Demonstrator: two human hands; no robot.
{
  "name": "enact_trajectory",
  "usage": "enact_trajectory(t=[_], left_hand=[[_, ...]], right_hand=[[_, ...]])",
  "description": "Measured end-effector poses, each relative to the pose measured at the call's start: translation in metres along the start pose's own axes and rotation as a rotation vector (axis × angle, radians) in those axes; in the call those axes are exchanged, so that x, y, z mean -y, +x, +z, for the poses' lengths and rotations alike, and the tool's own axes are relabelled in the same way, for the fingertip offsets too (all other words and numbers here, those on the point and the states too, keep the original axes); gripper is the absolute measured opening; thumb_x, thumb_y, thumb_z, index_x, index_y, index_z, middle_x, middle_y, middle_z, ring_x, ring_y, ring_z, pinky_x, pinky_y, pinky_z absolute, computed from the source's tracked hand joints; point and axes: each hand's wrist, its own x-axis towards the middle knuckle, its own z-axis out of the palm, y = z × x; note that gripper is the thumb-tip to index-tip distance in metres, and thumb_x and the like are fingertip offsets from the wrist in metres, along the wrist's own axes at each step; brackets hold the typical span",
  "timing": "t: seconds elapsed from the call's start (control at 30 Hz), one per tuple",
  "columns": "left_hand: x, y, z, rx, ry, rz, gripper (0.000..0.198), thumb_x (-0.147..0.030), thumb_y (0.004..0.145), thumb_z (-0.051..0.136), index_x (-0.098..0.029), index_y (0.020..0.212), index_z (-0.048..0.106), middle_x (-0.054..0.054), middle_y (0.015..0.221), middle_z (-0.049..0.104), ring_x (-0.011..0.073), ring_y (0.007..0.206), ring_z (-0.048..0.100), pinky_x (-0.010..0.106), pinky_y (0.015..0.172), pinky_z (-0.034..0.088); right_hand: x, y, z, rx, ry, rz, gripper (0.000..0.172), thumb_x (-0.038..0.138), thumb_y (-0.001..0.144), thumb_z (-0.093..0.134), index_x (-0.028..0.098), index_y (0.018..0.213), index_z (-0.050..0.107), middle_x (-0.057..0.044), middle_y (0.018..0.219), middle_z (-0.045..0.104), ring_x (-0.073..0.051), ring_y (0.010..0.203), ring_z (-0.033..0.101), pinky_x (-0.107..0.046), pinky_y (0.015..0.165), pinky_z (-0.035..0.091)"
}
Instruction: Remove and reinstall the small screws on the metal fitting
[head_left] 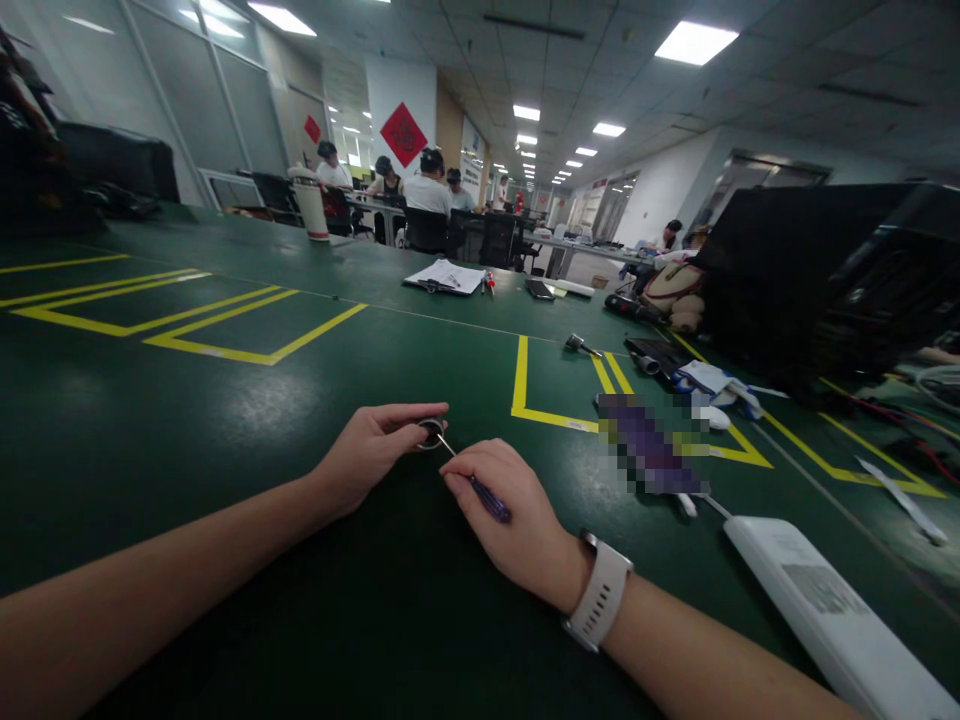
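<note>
Between thumb and fingers, my left hand (375,447) pinches a small ring-shaped part (430,434) with a pale rim, held just above the green table (262,400). A screwdriver (491,500) with a dark purple handle is gripped in my right hand (506,505), its handle partly under the fingers. The thin metal shaft points up and left, and its tip meets the ring or lies just in front of it; I cannot tell which. A watch with a pale strap (604,597) is on my right wrist.
At the right lie a white power strip (840,600), a blurred dark purple object (649,445), a small black-headed tool (576,343) and a white mouse (710,417). Farther back are a clipboard with papers (446,276), a tumbler (309,205) and a large black case (810,270). People sit beyond.
</note>
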Motion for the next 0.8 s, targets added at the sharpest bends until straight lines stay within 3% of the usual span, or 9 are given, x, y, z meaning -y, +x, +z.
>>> enact_trajectory(t=[0.8], left_hand=[[0.0102, 0.0051, -0.0023, 0.01, 0.161, 0.157, 0.031, -0.025, 0.071, 0.054, -0.017, 0.097, 0.068, 0.005, 0.097, 0.072, 0.0208, 0.088, 0.066, 0.039, 0.086, 0.052]], right_hand=[[0.0001, -0.0008, 0.0018, 0.01, -0.083, -0.068, 0.014, 0.013, 0.087, 0.047, 0.016, 0.092, 0.06, -0.006, 0.089, 0.062, -0.016, 0.084, 0.056, -0.03, 0.078, 0.044]])
